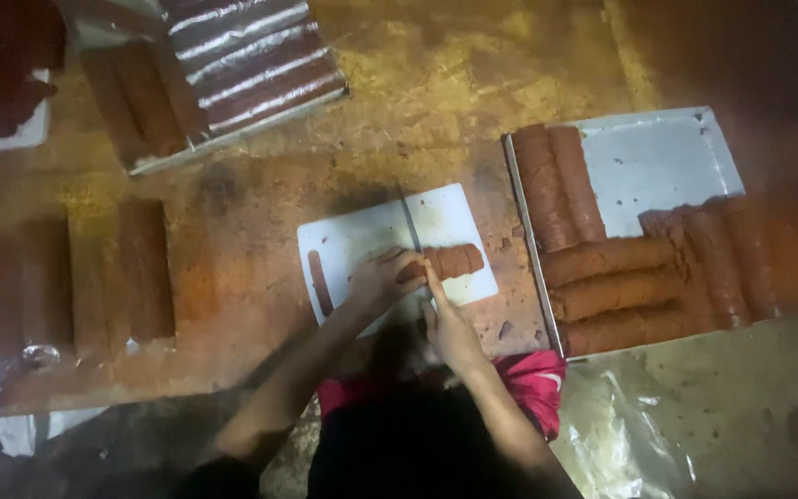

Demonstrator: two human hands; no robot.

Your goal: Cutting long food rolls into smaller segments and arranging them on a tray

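A white cutting board (353, 236) lies on the brown floor in front of me. On it rests a brown log-shaped roll (455, 261). My left hand (382, 280) presses down on the roll's left end. My right hand (450, 325) grips the handle of a knife (413, 229), whose blade runs up across the board beside the roll. A small dark strip (320, 283) lies at the board's left edge.
A metal tray (658, 157) to the right holds several brown rolls (613, 293). Another tray (233, 65) at the top left carries wrapped rolls. More rolls (145, 268) lie on the floor to the left. Clear plastic sheet (621, 434) spreads at the lower right.
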